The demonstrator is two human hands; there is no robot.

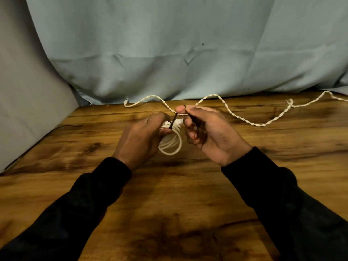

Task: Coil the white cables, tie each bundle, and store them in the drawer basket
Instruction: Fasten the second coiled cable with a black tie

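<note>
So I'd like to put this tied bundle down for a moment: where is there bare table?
The wooden table is bare in front, between the two sleeves, and at the left toward the grey cloth. At the back it is crowded: the twisted white cord snakes along the blue cloth, behind the left hand, right hand and white cable coil.

Desk (188, 185): wood-grain surface, warm brown with dark streaks, smooth with a slight sheen. Coil (172, 143): smooth white cable, plastic-looking jacket. Tie (174, 121): thin, dark, matt. Cord (235, 115): white, twisted strands, rough, frayed at a knot. Backdrop (169, 44): pale blue-green cloth, matt, creased. Sleeves (282, 194): black matt fabric.
</note>
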